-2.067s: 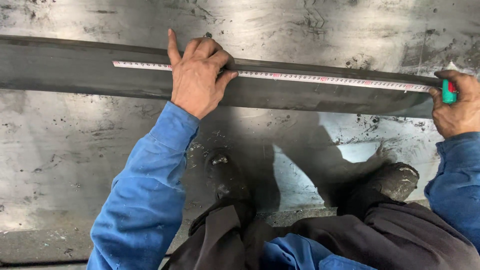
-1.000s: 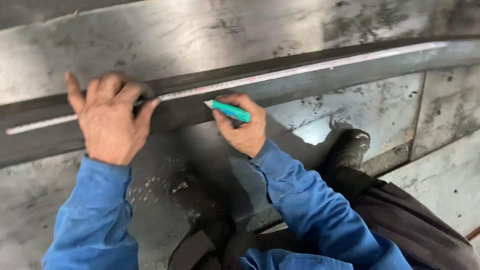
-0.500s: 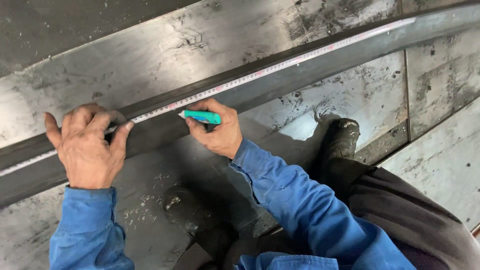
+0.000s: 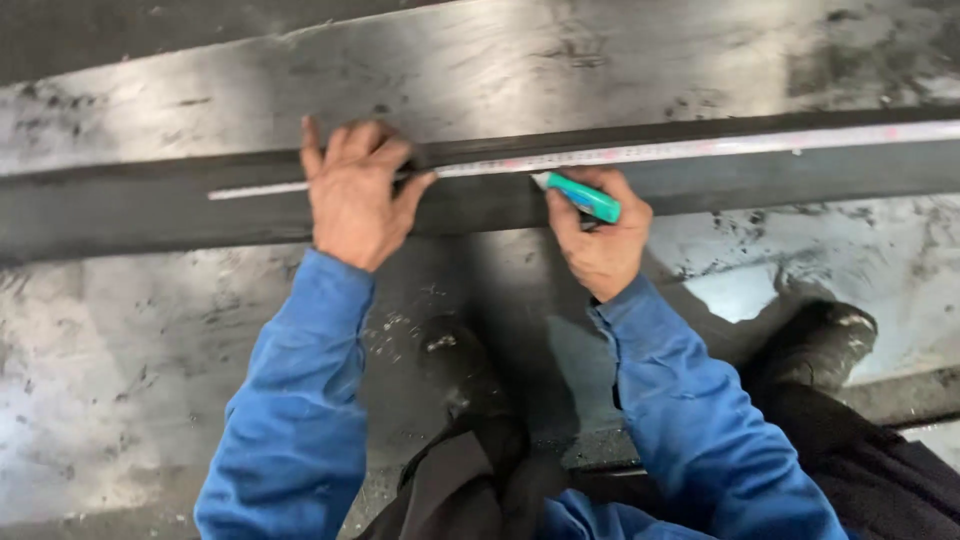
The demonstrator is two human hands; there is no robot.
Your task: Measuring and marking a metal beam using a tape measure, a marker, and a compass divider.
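Steel floor plate (image 4: 620,60), scuffed grey w/ bright glare, fills most of the view, near to far. Across it runs a long dark steel bar (image 4: 130,215), left to right, a bit nearer at the left end.

Blue sleeves (image 4: 300,400) of the person come up from the near edge; dark trousers and two dark boots sit between and to the right of them, one boot (image 4: 820,340) right of the right arm, other boot (image 4: 465,370) between the arms.

Tape measure strip (image 4: 700,150), pale, lies along the far top edge of the bar, from about left of centre out past the right edge of view.

Left hand (image 4: 355,195) is flat on the bar, palm down, fingers spread and pointing far, pressing the tape down; nothing gripped, just pinning it.

Right hand (image 4: 600,240) is just right of the left hand, apart from it, resting on the bar's near face. Fingers curled closed around a teal marker (image 4: 585,197), held like a pen, tip end toward the tape's near edge. Can't tell if the tip touches the bar; it's hidden by thumb and blur.
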